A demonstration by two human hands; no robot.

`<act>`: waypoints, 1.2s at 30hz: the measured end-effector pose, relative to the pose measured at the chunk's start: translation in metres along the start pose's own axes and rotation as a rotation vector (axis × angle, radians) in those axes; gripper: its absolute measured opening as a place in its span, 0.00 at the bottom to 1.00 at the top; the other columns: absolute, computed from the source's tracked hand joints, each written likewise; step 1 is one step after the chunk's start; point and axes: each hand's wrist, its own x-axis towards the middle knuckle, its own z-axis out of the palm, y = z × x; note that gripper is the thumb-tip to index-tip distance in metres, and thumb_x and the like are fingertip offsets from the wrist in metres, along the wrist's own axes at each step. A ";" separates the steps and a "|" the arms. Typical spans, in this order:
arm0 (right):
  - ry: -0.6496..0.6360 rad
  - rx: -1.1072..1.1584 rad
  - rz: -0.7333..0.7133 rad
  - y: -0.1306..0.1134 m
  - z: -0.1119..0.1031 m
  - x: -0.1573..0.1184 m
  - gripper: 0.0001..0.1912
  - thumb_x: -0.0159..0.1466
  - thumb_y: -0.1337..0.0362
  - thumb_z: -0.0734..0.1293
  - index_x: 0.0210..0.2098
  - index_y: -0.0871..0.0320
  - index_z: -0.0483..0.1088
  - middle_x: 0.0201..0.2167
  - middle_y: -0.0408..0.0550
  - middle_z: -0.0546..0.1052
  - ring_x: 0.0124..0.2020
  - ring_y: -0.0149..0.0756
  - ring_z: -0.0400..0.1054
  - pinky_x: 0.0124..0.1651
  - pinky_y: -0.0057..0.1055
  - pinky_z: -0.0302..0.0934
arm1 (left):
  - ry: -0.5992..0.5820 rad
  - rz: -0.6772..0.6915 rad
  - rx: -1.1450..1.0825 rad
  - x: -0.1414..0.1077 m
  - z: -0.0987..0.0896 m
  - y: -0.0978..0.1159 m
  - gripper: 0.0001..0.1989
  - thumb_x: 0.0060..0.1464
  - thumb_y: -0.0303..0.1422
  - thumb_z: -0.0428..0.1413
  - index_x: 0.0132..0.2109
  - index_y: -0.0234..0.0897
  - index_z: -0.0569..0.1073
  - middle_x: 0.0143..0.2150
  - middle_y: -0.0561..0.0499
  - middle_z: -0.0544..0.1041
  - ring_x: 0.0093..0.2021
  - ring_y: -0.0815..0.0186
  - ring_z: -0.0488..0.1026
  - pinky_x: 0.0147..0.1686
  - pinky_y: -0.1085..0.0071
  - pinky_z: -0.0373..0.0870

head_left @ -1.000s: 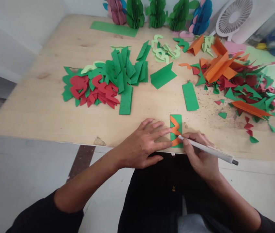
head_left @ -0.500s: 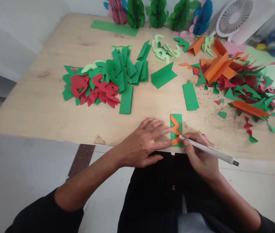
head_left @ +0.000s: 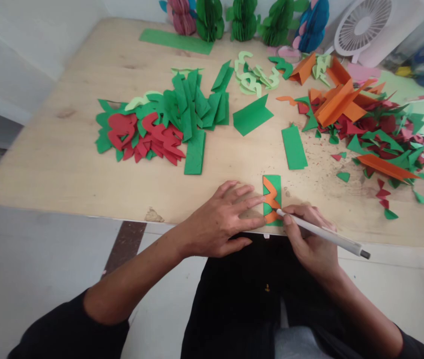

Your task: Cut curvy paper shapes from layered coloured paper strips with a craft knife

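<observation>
At the table's near edge an orange wavy paper cutout point(head_left: 270, 191) lies on a green paper strip point(head_left: 277, 182). My left hand point(head_left: 227, 217) is flat with fingers spread, its fingertips pressing the left side of the cutout and strip. In my right hand point(head_left: 311, 237) is a white pen point(head_left: 324, 232), held slantwise. The pen's tip meets the cutout's right edge, low on the strip. Another green paper piece point(head_left: 294, 148) lies just beyond, and a folded green paper point(head_left: 252, 115) sits farther back.
On the left is a pile of green pieces point(head_left: 185, 107) with red wavy cutouts point(head_left: 161, 137). Red, green and orange scraps point(head_left: 387, 134) heap up on the right. Honeycomb paper figures point(head_left: 244, 22) and a white fan point(head_left: 363, 27) stand along the back. Pale green cutouts point(head_left: 249, 82) lie mid-table.
Almost nothing differs. The pen and my right hand have shifted very slightly; my left hand stays in place on the paper.
</observation>
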 end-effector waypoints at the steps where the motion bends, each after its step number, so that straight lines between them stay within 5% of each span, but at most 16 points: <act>1: 0.000 -0.005 -0.002 0.000 0.000 0.000 0.04 0.65 0.67 0.63 0.37 0.53 0.70 0.29 0.44 0.80 0.30 0.35 0.74 0.35 0.34 0.65 | 0.000 0.000 -0.002 0.000 0.000 0.000 0.23 0.62 0.41 0.51 0.62 0.47 0.68 0.68 0.45 0.62 0.67 0.46 0.54 0.64 0.41 0.47; 36: -0.003 0.021 0.021 -0.006 -0.002 -0.001 0.04 0.65 0.66 0.63 0.35 0.53 0.71 0.27 0.44 0.79 0.29 0.35 0.72 0.33 0.33 0.65 | 0.027 0.006 0.006 -0.001 0.001 0.000 0.20 0.61 0.41 0.52 0.59 0.46 0.70 0.67 0.45 0.62 0.66 0.46 0.55 0.64 0.42 0.47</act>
